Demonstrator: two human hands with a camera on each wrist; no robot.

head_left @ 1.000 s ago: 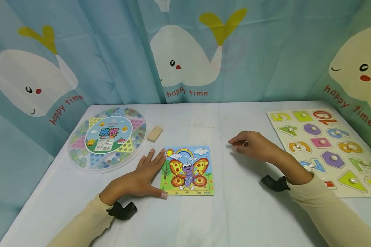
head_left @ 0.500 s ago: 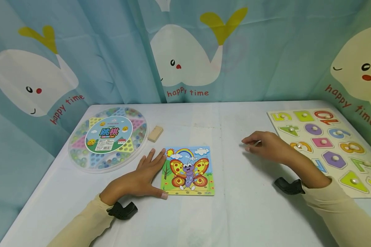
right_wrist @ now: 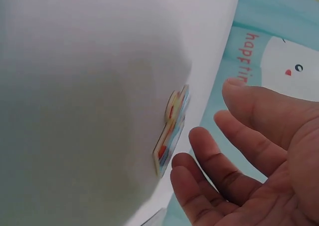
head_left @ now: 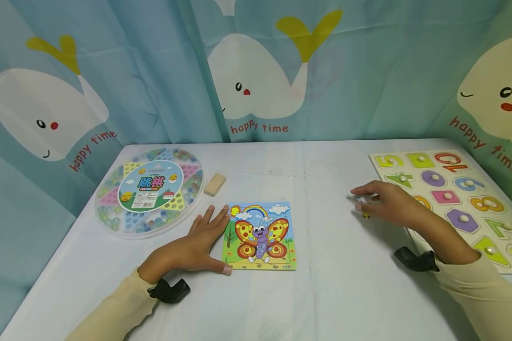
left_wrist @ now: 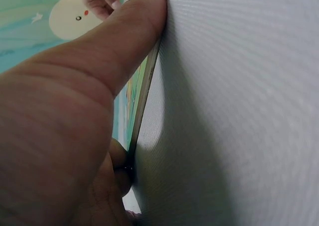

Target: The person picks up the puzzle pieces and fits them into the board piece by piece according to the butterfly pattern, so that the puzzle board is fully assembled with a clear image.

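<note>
A square butterfly puzzle lies flat on the table. Against its left side rests my left hand, fingers spread, thumb at the lower left corner; in the left wrist view the thumb runs along the board's edge. Farther right, my right hand hovers just over a small, flat, coloured puzzle piece. The right wrist view has this piece on the white table, with the loosely bent, parted fingers beside it and a gap between. In the head view the hand covers most of it.
A round Chinese checkers box with marbles sits at the back left. Beside it lies a small wooden block. On the right, a number and shape peg board lies partly under the right arm. A whale-print curtain hangs behind.
My right hand has moved right, away from the butterfly puzzle and toward the peg board. A small coloured piece now shows beneath its fingers, which have parted. The left hand stays put.
</note>
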